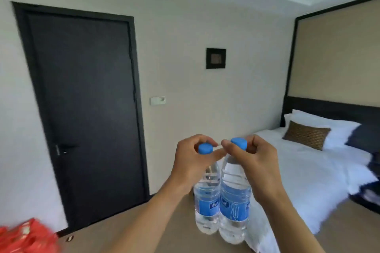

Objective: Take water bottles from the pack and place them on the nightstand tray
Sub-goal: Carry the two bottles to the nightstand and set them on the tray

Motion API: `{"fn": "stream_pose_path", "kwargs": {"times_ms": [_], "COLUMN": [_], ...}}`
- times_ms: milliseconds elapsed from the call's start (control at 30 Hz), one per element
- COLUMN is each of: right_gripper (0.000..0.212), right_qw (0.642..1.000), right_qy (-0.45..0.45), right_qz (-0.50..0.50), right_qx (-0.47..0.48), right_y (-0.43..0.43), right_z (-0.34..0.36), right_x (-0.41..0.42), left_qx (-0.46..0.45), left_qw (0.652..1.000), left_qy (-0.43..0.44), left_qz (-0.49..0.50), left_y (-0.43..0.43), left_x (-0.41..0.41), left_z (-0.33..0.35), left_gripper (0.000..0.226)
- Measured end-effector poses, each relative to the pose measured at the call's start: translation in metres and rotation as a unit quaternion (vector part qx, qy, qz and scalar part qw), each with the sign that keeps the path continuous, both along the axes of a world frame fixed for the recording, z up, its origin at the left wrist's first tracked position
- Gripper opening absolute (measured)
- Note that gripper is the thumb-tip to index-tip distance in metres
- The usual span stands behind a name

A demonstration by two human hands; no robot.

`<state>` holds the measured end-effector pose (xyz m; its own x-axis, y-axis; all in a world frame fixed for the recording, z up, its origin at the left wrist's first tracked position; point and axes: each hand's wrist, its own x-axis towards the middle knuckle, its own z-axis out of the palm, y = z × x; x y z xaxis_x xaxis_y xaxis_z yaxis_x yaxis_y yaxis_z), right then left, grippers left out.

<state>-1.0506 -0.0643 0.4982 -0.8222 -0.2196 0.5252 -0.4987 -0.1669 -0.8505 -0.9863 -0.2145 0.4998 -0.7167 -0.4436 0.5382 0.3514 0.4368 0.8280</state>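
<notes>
Two clear water bottles with blue caps and blue labels hang side by side in the air in front of me. My left hand [191, 162] grips the left bottle [206, 205] by its neck just under the cap. My right hand [255, 162] holds the right bottle [234, 207] the same way. The two bottles touch each other. A blurred red pack [26, 238] lies at the bottom left corner. No nightstand or tray is in view.
A dark closed door [86, 113] stands in the wall at left. A bed [308, 170] with white sheets, white pillows and a brown cushion [306, 134] fills the right side. Brown carpet [164, 228] covers the floor between them.
</notes>
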Motion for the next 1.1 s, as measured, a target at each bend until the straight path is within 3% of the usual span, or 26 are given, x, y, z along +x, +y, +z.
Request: {"fn": "stream_pose_path", "kwargs": {"times_ms": [200,300,433,733,967,1100], "right_gripper": [0.028,0.034,0.026,0.032,0.051,0.051], "right_qw": [0.995,0.988,0.974,0.937,0.902,0.889], "right_qy": [0.006,0.004,0.003,-0.008,-0.009,-0.019], "right_qz": [-0.101,-0.154,-0.224,-0.348,-0.431,-0.457], "right_qx": [0.01,0.018,0.024,0.024,0.025,0.018], "right_y": [0.187,0.267,0.353,0.489,0.581,0.635], "right_z": [-0.01,-0.013,-0.021,-0.042,-0.011,-0.011], "right_x": [-0.161,-0.228,-0.314,-0.532,-0.71,-0.804], "left_qx": [0.001,0.013,-0.01,-0.046,-0.077,-0.08], "left_qw": [0.993,0.987,0.973,0.93,0.893,0.883], "left_qy": [-0.004,-0.022,-0.051,-0.029,-0.02,-0.015], "left_qz": [-0.117,-0.16,-0.225,-0.364,-0.443,-0.462], "left_y": [0.173,0.251,0.34,0.485,0.589,0.65], "left_x": [-0.206,-0.293,-0.404,-0.664,-0.871,-0.969], "left_z": [-0.001,0.001,0.001,-0.021,0.013,0.018], "left_gripper": [0.034,0.031,0.024,0.018,0.016,0.016]}}
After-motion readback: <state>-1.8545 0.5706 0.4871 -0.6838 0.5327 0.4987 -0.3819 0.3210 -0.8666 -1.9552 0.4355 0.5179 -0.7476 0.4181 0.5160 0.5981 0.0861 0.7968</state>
